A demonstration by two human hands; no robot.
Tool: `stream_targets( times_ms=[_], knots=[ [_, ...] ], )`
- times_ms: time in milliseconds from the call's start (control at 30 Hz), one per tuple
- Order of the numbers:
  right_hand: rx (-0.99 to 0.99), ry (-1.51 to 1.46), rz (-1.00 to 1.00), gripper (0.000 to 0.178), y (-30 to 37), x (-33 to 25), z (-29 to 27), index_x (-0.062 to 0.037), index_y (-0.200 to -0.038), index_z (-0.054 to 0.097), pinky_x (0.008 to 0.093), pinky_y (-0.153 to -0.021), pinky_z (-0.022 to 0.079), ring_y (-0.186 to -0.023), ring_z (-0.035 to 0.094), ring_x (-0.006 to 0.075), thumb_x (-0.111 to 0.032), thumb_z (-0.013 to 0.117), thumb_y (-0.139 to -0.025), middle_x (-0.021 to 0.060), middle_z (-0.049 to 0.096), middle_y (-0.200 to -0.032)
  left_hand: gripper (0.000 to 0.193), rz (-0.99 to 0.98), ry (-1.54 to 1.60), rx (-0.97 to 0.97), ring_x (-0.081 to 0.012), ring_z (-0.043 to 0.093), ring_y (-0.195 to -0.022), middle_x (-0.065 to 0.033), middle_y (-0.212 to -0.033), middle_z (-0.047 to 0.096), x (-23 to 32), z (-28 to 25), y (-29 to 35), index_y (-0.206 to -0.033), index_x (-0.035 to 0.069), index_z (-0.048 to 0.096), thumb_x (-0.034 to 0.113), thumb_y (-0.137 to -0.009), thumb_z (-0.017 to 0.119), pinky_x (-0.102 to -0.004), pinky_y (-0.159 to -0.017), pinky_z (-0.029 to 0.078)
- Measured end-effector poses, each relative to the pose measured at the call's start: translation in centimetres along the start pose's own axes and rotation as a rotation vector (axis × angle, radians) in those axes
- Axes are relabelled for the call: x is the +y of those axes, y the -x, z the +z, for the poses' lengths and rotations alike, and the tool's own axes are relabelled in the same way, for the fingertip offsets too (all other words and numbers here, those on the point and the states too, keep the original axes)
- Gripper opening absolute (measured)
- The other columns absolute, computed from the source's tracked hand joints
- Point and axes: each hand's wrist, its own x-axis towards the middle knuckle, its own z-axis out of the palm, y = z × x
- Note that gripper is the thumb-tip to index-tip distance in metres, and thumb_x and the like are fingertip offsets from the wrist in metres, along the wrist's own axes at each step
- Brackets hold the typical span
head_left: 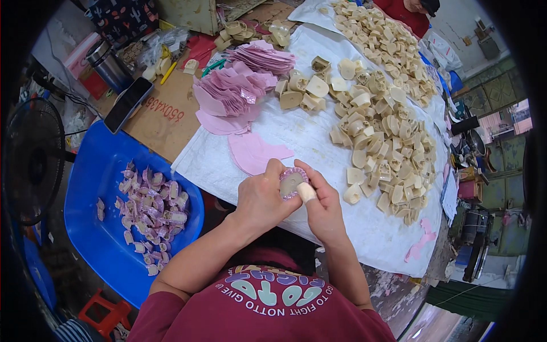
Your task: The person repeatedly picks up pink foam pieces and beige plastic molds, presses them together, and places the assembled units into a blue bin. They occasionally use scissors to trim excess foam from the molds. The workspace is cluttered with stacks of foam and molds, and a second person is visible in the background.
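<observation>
Both my hands hold one beige shoe heel [291, 183] with pink glittery covering around its rim, just over the near edge of the white sheet. My left hand [256, 192] grips its left side. My right hand [326, 208] curls around the right side, its thumb in a pale finger cover [306, 192] pressing at the rim. Just beyond lies a loose pink cut piece [256, 153]. Behind it are stacked pink pieces [231, 94]. Many bare beige heels [387, 142] are heaped to the right on the white sheet [219, 165].
At left, a blue basin [91, 171] contains many pink-covered heels [151, 208]. A phone [128, 105], a tumbler [108, 65] and a yellow pen [168, 73] are at the back left. A black fan [34, 159] stands far left. Another person [405, 14] is at the far right.
</observation>
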Motion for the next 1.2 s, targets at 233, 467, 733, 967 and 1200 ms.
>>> stream_targets(
  times_ms=[233, 467, 733, 967, 1200],
  knots=[
    [-0.027, 0.131, -0.048, 0.042, -0.3, 1.1, -0.2, -0.0022, -0.133, 0.051, 0.0314, -0.096, 0.044, -0.112, 0.056, 0.0210, -0.001, 0.048, -0.092, 0.0150, 0.057, -0.127, 0.040, 0.245, -0.006, 0.114, -0.0302, 0.062, -0.102, -0.0199, -0.111, 0.059, -0.7, 0.4, 0.5, -0.111, -0.004, 0.055, 0.007, -0.076, 0.072, -0.0377, -0.080, 0.050],
    [-0.090, 0.121, -0.277, 0.048, -0.6, -0.2, -0.1, -0.0092, -0.135, 0.053, 0.0381, -0.108, 0.034, -0.138, 0.033, 0.0287, -0.010, 0.060, -0.087, 0.0161, 0.035, -0.149, 0.038, -0.357, 1.450, -0.325, -0.0210, 0.063, -0.097, -0.0102, -0.105, 0.063, -0.7, -1.1, 0.3, -0.119, 0.001, 0.054, 0.032, -0.099, 0.044, -0.0334, -0.087, 0.050],
    [-0.175, 0.073, -0.219, 0.050, -1.1, -0.1, 0.3, -0.0128, -0.130, 0.059, 0.0366, -0.104, 0.038, -0.132, 0.041, 0.0250, -0.018, 0.070, -0.082, 0.0144, 0.038, -0.148, 0.048, -0.504, 1.281, -0.160, -0.0175, 0.062, -0.062, -0.0095, -0.081, 0.065, -0.9, -0.9, -0.2, -0.099, 0.002, 0.060, 0.043, -0.102, 0.036, -0.0308, -0.049, 0.048],
    [-0.197, -0.161, -0.118, 0.043, -0.3, -3.8, -0.6, -0.0035, -0.125, 0.060, 0.0365, -0.103, 0.038, -0.122, 0.052, 0.0239, -0.011, 0.068, -0.083, 0.0128, 0.060, -0.125, 0.052, -0.522, 0.749, 0.164, -0.0164, 0.060, -0.054, -0.0068, -0.062, 0.062, -4.7, -4.6, 1.6, -0.082, -0.001, 0.064, 0.044, -0.099, 0.044, -0.0294, -0.048, 0.047],
    [-0.513, -0.623, -0.818, 0.037, 4.6, -15.6, -4.7, 0.0005, -0.118, 0.061, 0.0372, -0.095, 0.044, -0.105, 0.061, 0.0247, -0.010, 0.067, -0.083, 0.0151, 0.064, -0.113, 0.046, -0.550, -0.283, 0.615, -0.0289, 0.057, -0.109, -0.0192, -0.116, 0.057, -21.3, -14.4, 10.6, -0.120, 0.001, 0.059, 0.040, -0.095, 0.056, -0.0361, -0.086, 0.048]
  ],
)
